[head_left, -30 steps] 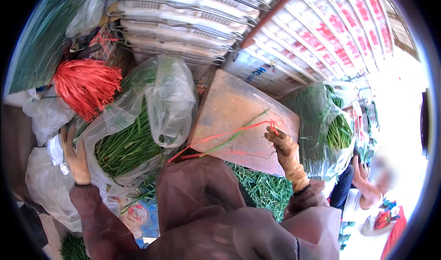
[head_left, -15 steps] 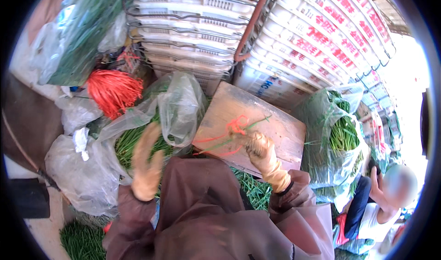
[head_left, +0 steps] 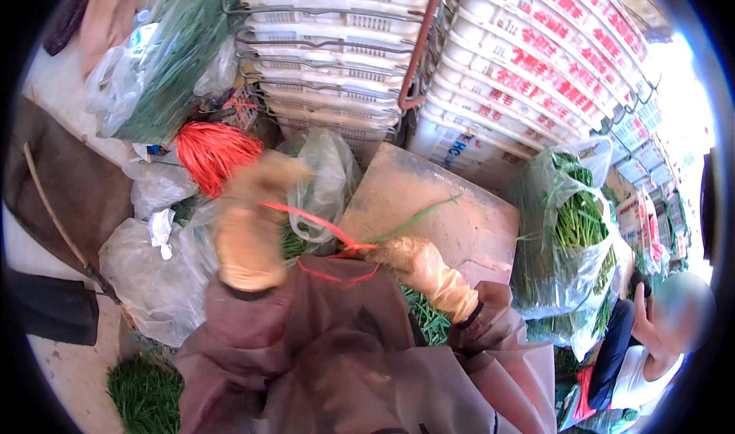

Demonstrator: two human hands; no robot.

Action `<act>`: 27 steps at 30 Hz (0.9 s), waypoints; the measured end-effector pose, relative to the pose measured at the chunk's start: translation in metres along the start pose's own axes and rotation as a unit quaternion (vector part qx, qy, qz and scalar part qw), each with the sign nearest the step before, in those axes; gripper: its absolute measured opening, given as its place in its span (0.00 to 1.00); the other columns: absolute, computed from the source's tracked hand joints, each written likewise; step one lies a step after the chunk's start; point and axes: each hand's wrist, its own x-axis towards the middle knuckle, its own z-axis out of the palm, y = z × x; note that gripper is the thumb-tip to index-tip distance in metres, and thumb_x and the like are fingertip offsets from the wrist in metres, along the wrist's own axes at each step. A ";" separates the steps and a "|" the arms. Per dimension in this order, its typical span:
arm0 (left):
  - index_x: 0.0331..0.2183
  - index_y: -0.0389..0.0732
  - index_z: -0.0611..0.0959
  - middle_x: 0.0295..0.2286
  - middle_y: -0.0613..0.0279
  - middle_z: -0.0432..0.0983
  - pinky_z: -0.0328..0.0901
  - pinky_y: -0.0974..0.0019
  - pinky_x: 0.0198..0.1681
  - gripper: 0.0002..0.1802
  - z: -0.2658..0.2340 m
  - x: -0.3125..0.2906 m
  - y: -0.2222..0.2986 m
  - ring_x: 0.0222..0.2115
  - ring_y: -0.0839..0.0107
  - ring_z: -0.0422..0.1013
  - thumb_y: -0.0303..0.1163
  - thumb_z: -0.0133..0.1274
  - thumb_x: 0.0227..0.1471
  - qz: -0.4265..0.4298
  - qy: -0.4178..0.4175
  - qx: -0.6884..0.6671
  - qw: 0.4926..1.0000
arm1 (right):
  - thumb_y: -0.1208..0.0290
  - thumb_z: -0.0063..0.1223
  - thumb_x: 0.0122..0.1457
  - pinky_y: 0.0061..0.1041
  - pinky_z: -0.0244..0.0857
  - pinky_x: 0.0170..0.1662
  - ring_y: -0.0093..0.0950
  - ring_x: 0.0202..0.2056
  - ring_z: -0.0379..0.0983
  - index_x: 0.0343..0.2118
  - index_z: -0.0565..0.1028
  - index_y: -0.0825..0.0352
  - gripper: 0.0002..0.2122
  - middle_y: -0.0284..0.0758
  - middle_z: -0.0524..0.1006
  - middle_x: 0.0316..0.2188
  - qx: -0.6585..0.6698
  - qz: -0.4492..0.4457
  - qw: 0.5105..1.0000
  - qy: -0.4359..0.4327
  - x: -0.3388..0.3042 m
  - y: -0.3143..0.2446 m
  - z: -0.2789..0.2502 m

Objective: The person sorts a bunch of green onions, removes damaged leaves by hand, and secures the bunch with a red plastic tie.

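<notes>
My right hand (head_left: 425,271), in a tan glove, is closed on a red plastic string (head_left: 325,226) just in front of a wooden board. The string stretches leftward, with a loose loop hanging over my brown coverall. A green leaf blade (head_left: 425,216) sticks out past the right hand, over the board. My left hand (head_left: 256,223), also gloved, is smeared by motion, and its fingers cannot be made out. It is near the string's left end, above an open clear bag (head_left: 325,177) with green stalks inside; whether it touches the string is unclear.
Behind the wooden board (head_left: 452,196) rise stacked white crates (head_left: 528,66). A bag of green stalks (head_left: 574,227) stands right of the board. A bundle of red strings (head_left: 214,154) and a knotted white bag (head_left: 157,281) lie left. Another person (head_left: 647,357) sits at far right.
My right hand has drawn the red string back toward my body, off the board. The left hand has moved up and rightward, and the string now stretches toward it.
</notes>
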 end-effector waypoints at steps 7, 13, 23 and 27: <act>0.56 0.32 0.65 0.19 0.77 0.54 0.52 0.84 0.24 0.29 -0.183 -0.010 0.183 0.17 0.87 0.52 0.44 0.43 0.61 0.038 0.026 0.122 0.991 | 0.81 0.49 0.52 0.31 0.70 0.40 0.37 0.40 0.75 0.36 0.77 0.64 0.10 0.39 0.78 0.39 -0.084 0.267 0.959 0.044 -0.091 0.087 -0.050; 0.51 0.32 0.72 0.17 0.80 0.56 0.49 0.81 0.20 0.24 -0.225 -0.067 0.175 0.16 0.88 0.53 0.41 0.39 0.63 -0.013 0.245 0.358 0.901 | 0.80 0.49 0.55 0.39 0.65 0.48 0.45 0.47 0.70 0.61 0.59 0.52 0.30 0.44 0.74 0.47 -0.237 0.483 0.833 -0.129 -0.109 0.156 -0.086; 0.46 0.31 0.76 0.17 0.70 0.67 0.53 0.77 0.19 0.19 -0.268 -0.122 0.142 0.15 0.81 0.58 0.36 0.45 0.60 -0.119 0.372 0.319 0.863 | 0.80 0.46 0.52 0.36 0.66 0.45 0.42 0.42 0.73 0.56 0.67 0.62 0.24 0.44 0.77 0.41 -0.247 0.367 0.887 -0.131 -0.048 0.106 -0.014; 0.46 0.33 0.77 0.21 0.71 0.69 0.56 0.78 0.23 0.22 -0.336 -0.128 0.151 0.19 0.81 0.62 0.42 0.48 0.59 -0.137 0.291 0.258 0.911 | 0.86 0.45 0.49 0.32 0.60 0.54 0.39 0.53 0.65 0.57 0.67 0.61 0.28 0.44 0.70 0.52 -0.163 0.278 0.937 -0.134 -0.059 0.115 0.026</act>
